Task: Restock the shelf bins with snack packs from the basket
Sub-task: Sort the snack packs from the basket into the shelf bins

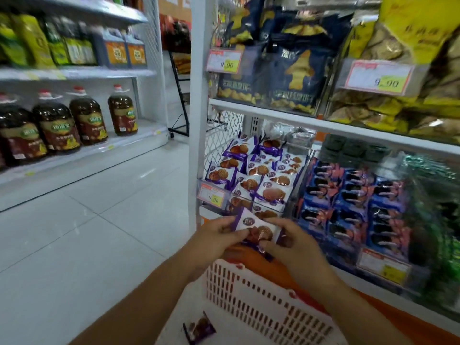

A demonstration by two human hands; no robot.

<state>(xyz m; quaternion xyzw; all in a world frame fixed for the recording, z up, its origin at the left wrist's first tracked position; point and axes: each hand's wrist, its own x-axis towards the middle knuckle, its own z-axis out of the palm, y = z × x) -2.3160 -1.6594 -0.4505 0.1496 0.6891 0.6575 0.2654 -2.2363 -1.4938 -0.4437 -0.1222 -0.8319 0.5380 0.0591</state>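
Both hands hold purple-and-white snack packs (257,226) above the white basket (261,302), just below the shelf. My left hand (215,239) pinches the left edge of the packs. My right hand (292,242) grips their right side. Right above them is the clear shelf bin (251,180), piled with several packs of the same purple kind. One more purple pack (199,328) lies on the basket's floor near the bottom edge of the view.
A bin of blue and pink snack packs (353,202) sits to the right of the purple one. Yellow and dark blue bags (286,70) fill the shelf above. Oil bottles (87,120) line the shelves across the white tiled aisle (99,232).
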